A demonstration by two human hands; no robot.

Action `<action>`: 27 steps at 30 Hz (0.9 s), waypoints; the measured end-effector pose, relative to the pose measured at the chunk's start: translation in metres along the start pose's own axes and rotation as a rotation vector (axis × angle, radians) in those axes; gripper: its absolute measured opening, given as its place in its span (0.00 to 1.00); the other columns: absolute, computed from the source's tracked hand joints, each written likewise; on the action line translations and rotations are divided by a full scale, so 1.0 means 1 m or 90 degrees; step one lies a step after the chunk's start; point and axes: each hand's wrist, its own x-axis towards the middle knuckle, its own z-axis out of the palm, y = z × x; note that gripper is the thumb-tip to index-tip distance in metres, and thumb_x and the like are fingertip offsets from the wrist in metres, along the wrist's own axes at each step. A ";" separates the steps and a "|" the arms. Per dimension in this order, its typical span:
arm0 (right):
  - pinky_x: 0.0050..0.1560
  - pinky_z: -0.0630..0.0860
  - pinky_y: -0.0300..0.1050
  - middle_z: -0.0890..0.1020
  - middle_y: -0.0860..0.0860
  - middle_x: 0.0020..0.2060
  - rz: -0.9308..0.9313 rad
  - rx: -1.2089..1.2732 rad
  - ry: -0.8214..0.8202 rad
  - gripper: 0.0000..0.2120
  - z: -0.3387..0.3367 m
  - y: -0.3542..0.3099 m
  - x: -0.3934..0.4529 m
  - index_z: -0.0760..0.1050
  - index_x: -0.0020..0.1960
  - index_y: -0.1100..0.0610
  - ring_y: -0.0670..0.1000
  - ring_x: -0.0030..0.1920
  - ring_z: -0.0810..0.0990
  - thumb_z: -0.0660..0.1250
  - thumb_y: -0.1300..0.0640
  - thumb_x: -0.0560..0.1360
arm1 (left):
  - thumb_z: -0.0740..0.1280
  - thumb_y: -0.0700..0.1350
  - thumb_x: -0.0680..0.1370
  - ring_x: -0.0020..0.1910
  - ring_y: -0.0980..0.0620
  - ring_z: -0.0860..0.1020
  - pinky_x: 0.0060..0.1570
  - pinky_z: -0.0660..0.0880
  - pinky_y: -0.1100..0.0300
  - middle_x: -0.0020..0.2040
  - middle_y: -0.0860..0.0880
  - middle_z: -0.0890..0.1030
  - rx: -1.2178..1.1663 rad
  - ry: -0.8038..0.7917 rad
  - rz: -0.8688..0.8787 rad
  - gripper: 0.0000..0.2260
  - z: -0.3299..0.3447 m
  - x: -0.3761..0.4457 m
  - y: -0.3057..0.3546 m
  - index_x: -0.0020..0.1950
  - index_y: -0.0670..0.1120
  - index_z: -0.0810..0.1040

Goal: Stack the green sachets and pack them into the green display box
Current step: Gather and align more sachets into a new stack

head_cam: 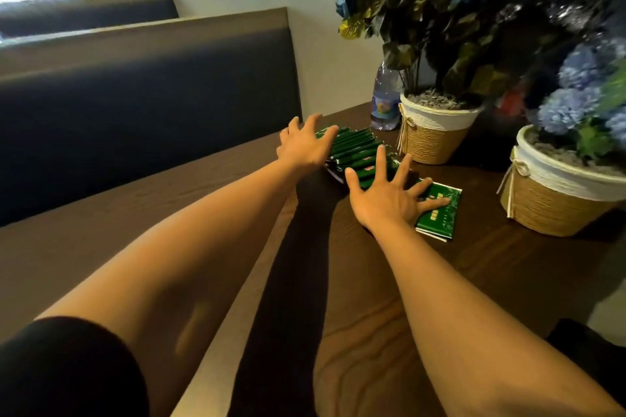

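Many green sachets [359, 154] are spread on the table [389, 332] under a wide-open left hand [306, 142] and right hand [389, 198], nothing is held, and some could be pushed off the edge.

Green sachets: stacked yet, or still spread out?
Spread. The green sachets lie fanned in an overlapping row on the table, between the open left hand and right hand.

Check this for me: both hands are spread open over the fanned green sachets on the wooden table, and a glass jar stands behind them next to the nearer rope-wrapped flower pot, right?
Not quite. The head view shows a clear plastic water bottle, not a glass jar. The rest holds: left hand and right hand spread open over the green sachets, bottle beside the rope-wrapped flower pot.
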 end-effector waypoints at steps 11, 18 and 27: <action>0.72 0.43 0.77 0.51 0.52 0.82 -0.185 -0.115 -0.058 0.38 0.004 0.005 0.020 0.48 0.80 0.35 0.62 0.80 0.52 0.46 0.22 0.73 | 0.52 0.70 0.82 0.81 0.36 0.54 0.78 0.53 0.39 0.82 0.40 0.58 0.151 -0.131 -0.010 0.29 0.036 0.006 -0.021 0.82 0.63 0.59; 0.76 0.49 0.70 0.66 0.48 0.75 -0.386 -0.009 -0.083 0.33 0.008 -0.033 -0.072 0.62 0.72 0.37 0.55 0.76 0.63 0.48 0.23 0.73 | 0.50 0.73 0.80 0.79 0.32 0.59 0.78 0.57 0.39 0.81 0.36 0.58 0.248 -0.067 -0.083 0.35 -0.046 -0.126 -0.083 0.82 0.55 0.59; 0.73 0.63 0.62 0.74 0.50 0.68 -0.641 0.146 -0.231 0.27 0.045 -0.170 -0.215 0.70 0.69 0.50 0.55 0.71 0.70 0.61 0.34 0.77 | 0.47 0.73 0.80 0.76 0.31 0.59 0.74 0.60 0.34 0.80 0.41 0.56 0.209 0.018 -0.300 0.32 -0.174 -0.313 -0.202 0.81 0.60 0.58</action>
